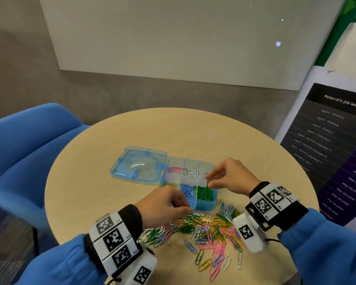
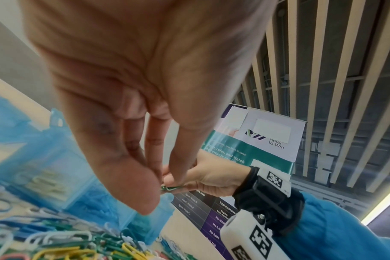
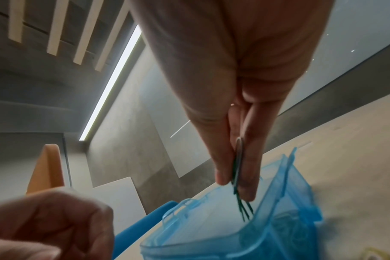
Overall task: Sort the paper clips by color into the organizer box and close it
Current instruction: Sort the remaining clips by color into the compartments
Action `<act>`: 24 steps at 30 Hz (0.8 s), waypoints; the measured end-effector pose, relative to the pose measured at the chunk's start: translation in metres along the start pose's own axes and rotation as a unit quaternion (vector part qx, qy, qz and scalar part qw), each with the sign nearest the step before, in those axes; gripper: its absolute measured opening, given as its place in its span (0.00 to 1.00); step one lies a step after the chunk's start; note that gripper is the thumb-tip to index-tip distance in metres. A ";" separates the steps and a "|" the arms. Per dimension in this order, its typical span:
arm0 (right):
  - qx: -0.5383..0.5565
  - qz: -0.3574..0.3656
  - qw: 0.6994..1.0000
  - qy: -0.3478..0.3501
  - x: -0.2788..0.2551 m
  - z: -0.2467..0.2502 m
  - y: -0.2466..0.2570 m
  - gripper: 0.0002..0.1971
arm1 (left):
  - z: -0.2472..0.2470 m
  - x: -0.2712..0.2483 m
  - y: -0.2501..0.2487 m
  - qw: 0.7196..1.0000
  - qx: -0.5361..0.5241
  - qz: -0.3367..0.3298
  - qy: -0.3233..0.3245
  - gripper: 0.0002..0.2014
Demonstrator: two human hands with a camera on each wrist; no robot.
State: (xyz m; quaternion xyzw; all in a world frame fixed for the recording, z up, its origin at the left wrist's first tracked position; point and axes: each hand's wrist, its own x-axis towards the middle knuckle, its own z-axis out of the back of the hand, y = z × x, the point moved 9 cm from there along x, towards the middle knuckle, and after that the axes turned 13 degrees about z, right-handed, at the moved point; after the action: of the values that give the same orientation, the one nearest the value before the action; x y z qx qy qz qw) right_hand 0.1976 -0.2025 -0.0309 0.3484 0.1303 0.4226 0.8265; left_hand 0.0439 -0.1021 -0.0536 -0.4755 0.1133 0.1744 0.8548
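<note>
Right hand [image 1: 229,177] pinches green clips [image 3: 239,177] just above the box's [image 1: 206,204] green compartment, poised to drop them in. Left hand [image 1: 162,204] pinches at the mixed pile [image 1: 210,229] on the tabletop [image 1: 132,128] beside the box; whether it holds a clip is unclear.

Evenly lit from overhead, soft and cool. Bright ceiling strip [image 3: 114,82] flaring white in the right wrist view; a second glow at the right edge of the left wrist view. Faint shadows only under the box [image 1: 190,183] on the worktop [image 1: 203,132]. Head view sharp at centre, bowed and smeared at the lower left corner. Wrist views stretched; clips [image 2: 56,246] and nearby left hand [image 3: 47,227] blurred.
</note>
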 end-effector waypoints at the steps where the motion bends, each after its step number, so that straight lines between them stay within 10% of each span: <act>1: 0.001 0.004 1.000 0.008 0.000 -0.002 0.001 0.10 | 0.002 0.000 0.001 1.000 -0.005 0.000 -0.002 0.09; 8: 0.013 0.010 0.999 0.048 0.006 -0.006 0.000 0.10 | 0.012 -0.004 0.003 0.999 -0.039 -0.011 -0.008 0.08; 14: 0.010 0.035 0.997 -0.075 0.028 0.022 0.014 0.08 | 0.022 -0.006 0.005 0.998 -0.052 -0.020 -0.016 0.08; 19: 0.183 0.006 0.982 0.052 0.033 -0.008 0.019 0.11 | 0.025 -0.007 0.004 0.997 -0.074 -0.024 -0.005 0.08; 24: 0.146 -0.007 0.989 -0.001 0.022 0.004 0.008 0.07 | 0.024 -0.004 0.007 0.997 -0.079 -0.026 -0.006 0.08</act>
State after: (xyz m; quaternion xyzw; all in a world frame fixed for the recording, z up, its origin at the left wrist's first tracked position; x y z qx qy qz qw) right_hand 0.2078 -0.1836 -0.0209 0.4649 0.1923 0.3934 0.7695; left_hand 0.0384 -0.0790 -0.0452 -0.5431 0.0821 0.1633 0.8195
